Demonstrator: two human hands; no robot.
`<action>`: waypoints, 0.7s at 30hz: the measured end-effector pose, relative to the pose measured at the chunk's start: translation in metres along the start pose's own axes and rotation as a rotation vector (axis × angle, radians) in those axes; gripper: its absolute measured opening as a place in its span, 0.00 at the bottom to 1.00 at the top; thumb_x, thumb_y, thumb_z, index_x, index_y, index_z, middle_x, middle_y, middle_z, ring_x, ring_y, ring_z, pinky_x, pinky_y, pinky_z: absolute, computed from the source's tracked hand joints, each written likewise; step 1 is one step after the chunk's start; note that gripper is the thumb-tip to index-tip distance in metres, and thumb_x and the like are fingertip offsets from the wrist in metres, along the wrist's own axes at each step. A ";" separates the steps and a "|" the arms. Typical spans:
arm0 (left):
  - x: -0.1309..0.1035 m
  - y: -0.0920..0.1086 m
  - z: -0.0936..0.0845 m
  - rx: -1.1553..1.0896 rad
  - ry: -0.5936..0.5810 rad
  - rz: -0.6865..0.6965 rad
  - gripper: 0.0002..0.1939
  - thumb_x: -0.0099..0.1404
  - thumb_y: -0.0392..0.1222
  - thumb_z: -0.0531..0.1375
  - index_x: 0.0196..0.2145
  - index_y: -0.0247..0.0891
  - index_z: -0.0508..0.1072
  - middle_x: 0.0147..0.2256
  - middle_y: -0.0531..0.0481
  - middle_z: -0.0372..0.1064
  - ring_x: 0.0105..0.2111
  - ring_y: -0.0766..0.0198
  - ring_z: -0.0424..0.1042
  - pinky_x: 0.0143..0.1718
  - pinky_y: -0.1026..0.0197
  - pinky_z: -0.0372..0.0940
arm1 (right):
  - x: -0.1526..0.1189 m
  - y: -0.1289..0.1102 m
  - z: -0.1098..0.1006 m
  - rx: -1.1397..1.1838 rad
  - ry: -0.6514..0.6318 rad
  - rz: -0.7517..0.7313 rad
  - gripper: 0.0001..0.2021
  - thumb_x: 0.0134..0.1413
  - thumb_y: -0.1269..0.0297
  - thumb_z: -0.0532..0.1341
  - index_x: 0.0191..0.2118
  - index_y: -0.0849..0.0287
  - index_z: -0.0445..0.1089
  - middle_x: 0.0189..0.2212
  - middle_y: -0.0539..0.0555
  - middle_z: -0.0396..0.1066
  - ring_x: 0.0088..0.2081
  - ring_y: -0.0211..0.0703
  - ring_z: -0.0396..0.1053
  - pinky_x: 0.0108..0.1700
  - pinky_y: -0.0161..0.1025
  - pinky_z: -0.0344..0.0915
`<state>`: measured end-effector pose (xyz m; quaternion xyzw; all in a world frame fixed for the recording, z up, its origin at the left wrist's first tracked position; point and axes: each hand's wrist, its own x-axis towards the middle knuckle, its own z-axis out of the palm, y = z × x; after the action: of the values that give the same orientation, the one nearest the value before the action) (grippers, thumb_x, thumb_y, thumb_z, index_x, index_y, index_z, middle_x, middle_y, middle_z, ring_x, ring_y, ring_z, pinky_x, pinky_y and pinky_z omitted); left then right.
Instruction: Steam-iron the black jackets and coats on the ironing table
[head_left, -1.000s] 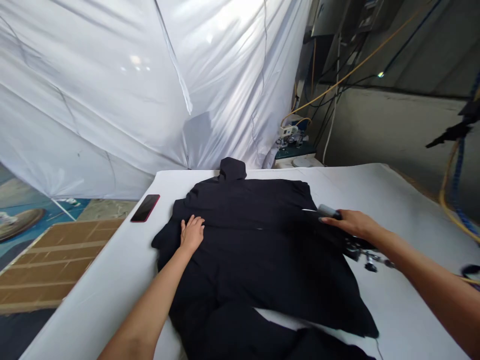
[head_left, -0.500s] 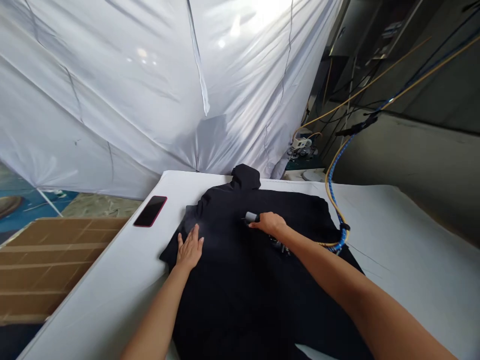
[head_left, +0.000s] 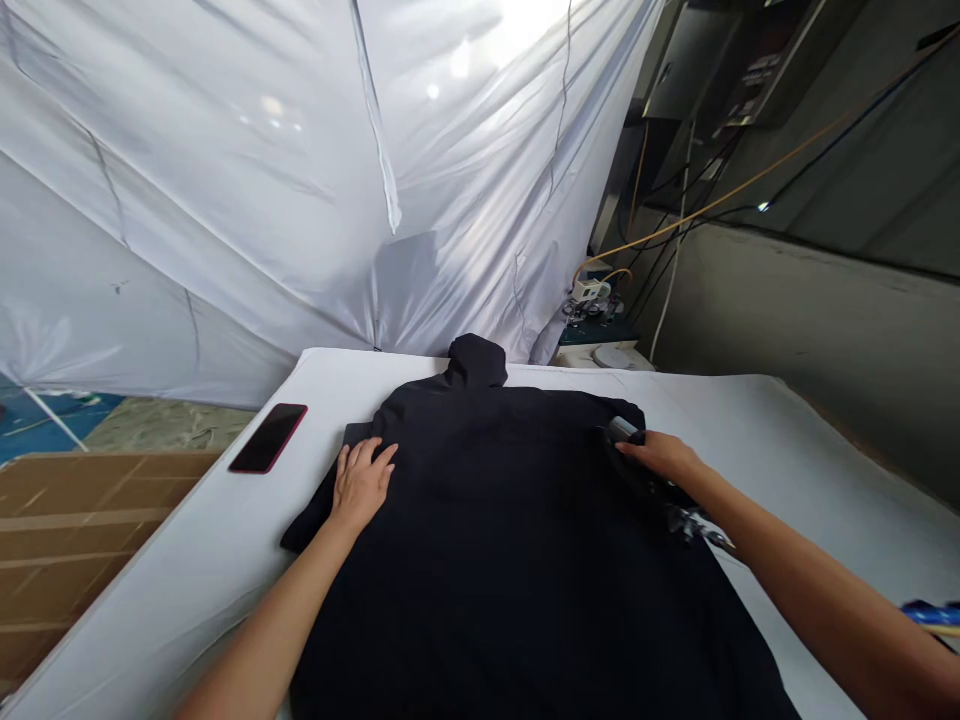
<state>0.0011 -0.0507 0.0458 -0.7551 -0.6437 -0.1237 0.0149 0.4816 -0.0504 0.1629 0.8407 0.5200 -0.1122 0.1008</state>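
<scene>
A black hooded garment (head_left: 517, 510) lies spread on the white padded table, its hood toward the far edge. My left hand (head_left: 364, 482) rests flat on the garment's upper left part, fingers spread. My right hand (head_left: 664, 457) is closed around the handle of a dark steam iron (head_left: 624, 432). It sits on the garment's upper right part, near the shoulder. Metal fittings of the iron show below my wrist. Its sole is hidden from view.
A phone (head_left: 268, 438) with a red edge lies on the white table (head_left: 757, 440), left of the garment. White sheeting (head_left: 247, 200) hangs behind. A cardboard box (head_left: 97, 550) stands at the left. A blue and yellow hose (head_left: 930, 615) shows beside my right forearm.
My right hand has moved the steam iron rightward, from the garment's middle to its right shoulder area. The hose has swung down to the right. The left hand stays on the cloth. The view has shifted slightly.
</scene>
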 end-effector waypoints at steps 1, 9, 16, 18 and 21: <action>0.009 0.001 -0.001 0.011 0.005 0.007 0.21 0.64 0.47 0.47 0.55 0.52 0.60 0.60 0.51 0.50 0.60 0.52 0.45 0.60 0.43 0.37 | -0.001 -0.016 -0.001 0.003 0.012 -0.076 0.26 0.46 0.41 0.52 0.37 0.59 0.71 0.36 0.61 0.72 0.38 0.53 0.69 0.35 0.42 0.64; 0.025 -0.004 0.043 0.048 -0.213 -0.137 0.32 0.60 0.63 0.44 0.60 0.59 0.40 0.64 0.53 0.24 0.60 0.36 0.25 0.48 0.25 0.39 | 0.039 -0.119 0.000 0.020 -0.026 -0.241 0.31 0.39 0.36 0.54 0.41 0.57 0.70 0.39 0.60 0.71 0.41 0.54 0.68 0.38 0.43 0.63; 0.023 0.002 0.048 0.011 -0.194 -0.145 0.33 0.58 0.64 0.45 0.60 0.59 0.42 0.64 0.53 0.25 0.60 0.35 0.24 0.48 0.25 0.36 | 0.088 -0.037 -0.021 0.042 0.078 0.196 0.31 0.43 0.42 0.54 0.44 0.65 0.70 0.41 0.70 0.69 0.41 0.60 0.68 0.34 0.45 0.63; 0.027 0.003 0.043 -0.073 -0.203 -0.144 0.33 0.57 0.63 0.48 0.59 0.61 0.45 0.64 0.55 0.28 0.60 0.35 0.27 0.49 0.25 0.36 | 0.089 -0.029 -0.025 0.023 0.067 0.172 0.32 0.43 0.41 0.54 0.42 0.67 0.70 0.40 0.71 0.69 0.40 0.62 0.68 0.33 0.46 0.62; 0.038 -0.010 0.036 -0.290 -0.071 -0.272 0.28 0.60 0.55 0.51 0.57 0.56 0.54 0.63 0.52 0.37 0.60 0.45 0.41 0.54 0.35 0.43 | 0.076 -0.053 -0.027 0.015 0.075 -0.039 0.30 0.42 0.38 0.54 0.35 0.63 0.72 0.34 0.67 0.71 0.36 0.58 0.69 0.33 0.44 0.62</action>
<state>0.0024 -0.0054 0.0179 -0.6594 -0.7153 -0.1894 -0.1333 0.4696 0.0453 0.1630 0.8348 0.5388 -0.0865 0.0727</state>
